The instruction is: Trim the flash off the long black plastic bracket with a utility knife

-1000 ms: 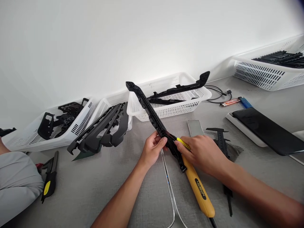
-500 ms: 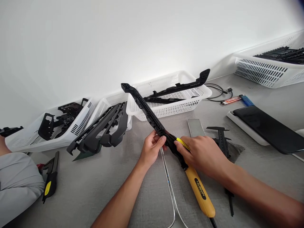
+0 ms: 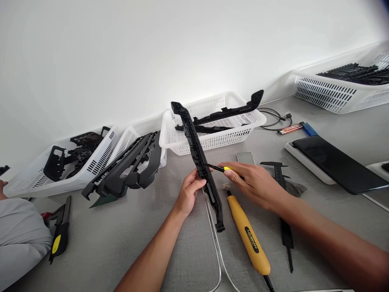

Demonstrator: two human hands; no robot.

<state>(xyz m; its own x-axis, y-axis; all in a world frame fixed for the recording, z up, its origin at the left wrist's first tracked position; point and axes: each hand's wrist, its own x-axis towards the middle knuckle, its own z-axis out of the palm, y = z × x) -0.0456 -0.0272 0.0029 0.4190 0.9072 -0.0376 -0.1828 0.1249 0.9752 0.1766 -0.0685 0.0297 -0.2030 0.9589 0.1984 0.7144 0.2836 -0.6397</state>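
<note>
Pinching a slim tool (image 3: 216, 167), the right hand (image 3: 257, 182) faces the left hand (image 3: 189, 194) pinching a ribbed strip (image 3: 196, 150).

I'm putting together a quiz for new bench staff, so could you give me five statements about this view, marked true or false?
1. The left hand holds a long black strip. True.
2. The right hand grips the yellow corded tool. False: it holds a slim black-and-yellow tool; the corded one lies on the table.
3. A caliper lies to the right of the corded tool. True.
4. The large phone lies directly on the tabletop. False: it rests on a white block.
5. The basket behind the strip contains black parts. True.
</note>
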